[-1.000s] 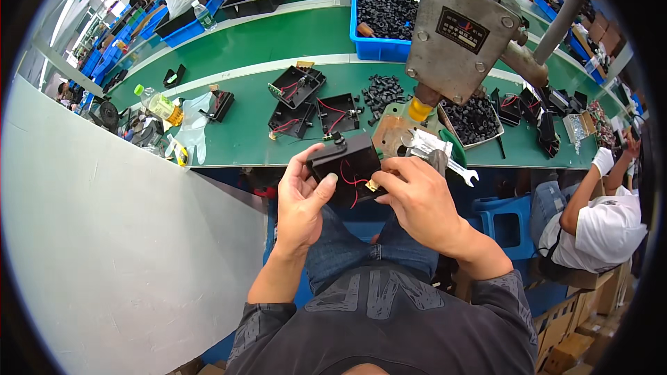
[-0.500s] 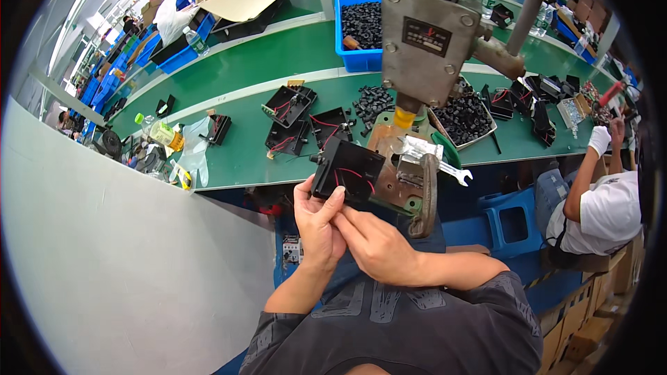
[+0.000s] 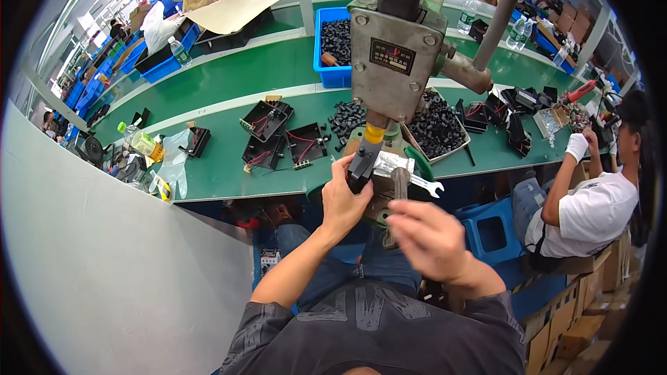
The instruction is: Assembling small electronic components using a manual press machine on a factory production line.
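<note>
My left hand (image 3: 343, 203) grips a black plastic box (image 3: 361, 167), now turned on edge. The box sits at the base of a grey metal press (image 3: 389, 90), just below its ram with a yellow collar (image 3: 374, 133). To the right, my right hand (image 3: 432, 239) is in the air beside the press's grey metal lever (image 3: 401, 184). Motion smears its fingers, and whether they touch the lever cannot be made out. An open-end wrench (image 3: 425, 185) lies on the press base, beside a silvery foil-wrapped piece (image 3: 390, 162).
Open black boxes with red wires (image 3: 267, 121) lie left of the press. Small black parts fill a white tray (image 3: 464, 140) and a blue bin (image 3: 335, 78). A bottle (image 3: 147, 144) stands far left. At the right, a person in a white shirt (image 3: 597, 198) sits near a blue stool (image 3: 492, 226).
My left hand has carried the black box up and right to beneath the ram, turning it on edge. My right hand has left the box and moved right. The view has shifted.
</note>
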Action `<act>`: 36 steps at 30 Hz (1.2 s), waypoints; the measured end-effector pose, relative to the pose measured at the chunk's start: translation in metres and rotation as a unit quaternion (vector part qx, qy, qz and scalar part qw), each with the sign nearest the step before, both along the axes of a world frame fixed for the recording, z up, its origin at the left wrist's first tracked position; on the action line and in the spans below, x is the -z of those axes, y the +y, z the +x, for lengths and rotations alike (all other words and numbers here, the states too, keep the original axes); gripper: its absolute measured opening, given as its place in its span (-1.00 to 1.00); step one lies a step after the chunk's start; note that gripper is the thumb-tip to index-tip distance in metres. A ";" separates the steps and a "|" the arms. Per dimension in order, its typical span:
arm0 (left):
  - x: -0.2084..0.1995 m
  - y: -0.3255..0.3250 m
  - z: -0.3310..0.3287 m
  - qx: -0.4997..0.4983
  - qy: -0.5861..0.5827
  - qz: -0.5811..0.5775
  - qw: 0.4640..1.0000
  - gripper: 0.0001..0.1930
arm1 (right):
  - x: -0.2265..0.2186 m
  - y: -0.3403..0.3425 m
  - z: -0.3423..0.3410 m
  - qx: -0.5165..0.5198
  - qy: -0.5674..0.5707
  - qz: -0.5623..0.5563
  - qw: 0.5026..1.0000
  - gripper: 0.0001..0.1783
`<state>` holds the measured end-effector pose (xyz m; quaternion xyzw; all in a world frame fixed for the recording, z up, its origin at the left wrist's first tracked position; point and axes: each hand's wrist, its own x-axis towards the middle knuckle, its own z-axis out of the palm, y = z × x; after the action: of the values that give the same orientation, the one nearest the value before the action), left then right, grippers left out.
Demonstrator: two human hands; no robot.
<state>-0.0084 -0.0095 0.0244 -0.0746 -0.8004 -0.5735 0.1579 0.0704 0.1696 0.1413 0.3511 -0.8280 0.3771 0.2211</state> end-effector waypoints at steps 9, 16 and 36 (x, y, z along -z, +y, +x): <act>0.012 0.004 -0.003 -0.037 0.093 -0.119 0.988 -0.23 | -0.146 0.033 -0.091 0.125 0.278 -0.232 0.924 -0.65; 0.006 0.012 -0.002 -0.037 0.073 -0.118 0.990 -0.27 | -0.261 0.056 -0.164 -0.122 0.024 -0.335 0.934 -0.37; 0.003 0.003 0.005 -0.027 0.043 -0.090 0.995 -0.28 | -0.026 -0.047 -0.021 0.042 0.430 0.015 0.902 -0.69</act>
<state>-0.0032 -0.0067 0.0209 -0.0915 -0.8430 -0.4910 0.2001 0.0498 0.1227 0.1675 0.4469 -0.6721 0.1675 0.5661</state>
